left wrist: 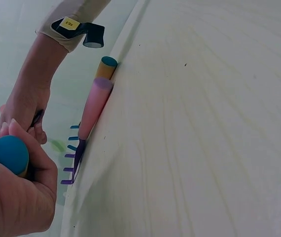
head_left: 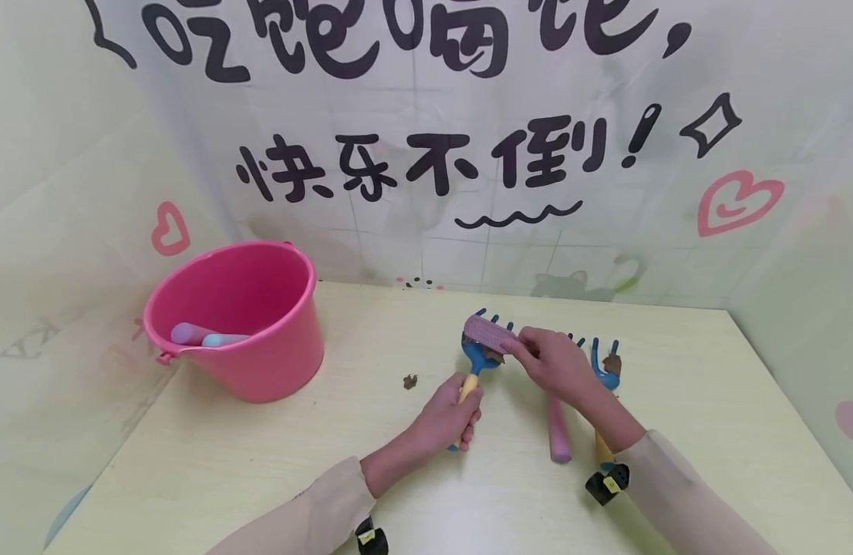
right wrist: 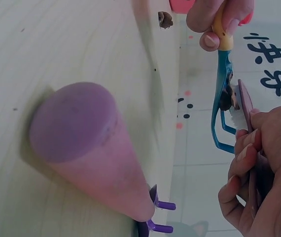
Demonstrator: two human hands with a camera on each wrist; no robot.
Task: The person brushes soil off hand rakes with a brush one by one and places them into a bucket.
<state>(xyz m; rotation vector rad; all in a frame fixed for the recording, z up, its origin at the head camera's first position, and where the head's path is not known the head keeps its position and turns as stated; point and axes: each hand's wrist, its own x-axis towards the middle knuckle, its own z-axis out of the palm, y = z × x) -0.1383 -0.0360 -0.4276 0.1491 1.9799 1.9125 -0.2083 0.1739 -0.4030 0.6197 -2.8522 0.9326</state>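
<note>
A small blue hand rake [head_left: 473, 354] with a yellow handle is gripped in my left hand [head_left: 436, 416], its tines pointing away from me. My right hand [head_left: 558, 368] pinches a pinkish-purple brush [head_left: 487, 332] against the rake head. Pale bristles [right wrist: 237, 118] show under the brush in the right wrist view. Brown bits [right wrist: 226, 98] cling to the rake head between the two. Below my right forearm lies a purple rake with a pink handle [head_left: 558, 435]. Beside it, a second blue rake [head_left: 608, 379] has a brown clump [head_left: 611, 364] on its tines, its handle partly hidden by my arm.
At the left of the pale wooden table [head_left: 357, 478] stands a pink bucket [head_left: 288, 347], with a purple handle [head_left: 189, 334] and a light-blue one [head_left: 224, 339] inside it. A brown crumb [head_left: 410, 381] lies between the bucket and my left hand. Printed curtains [head_left: 399, 231] enclose the back and sides.
</note>
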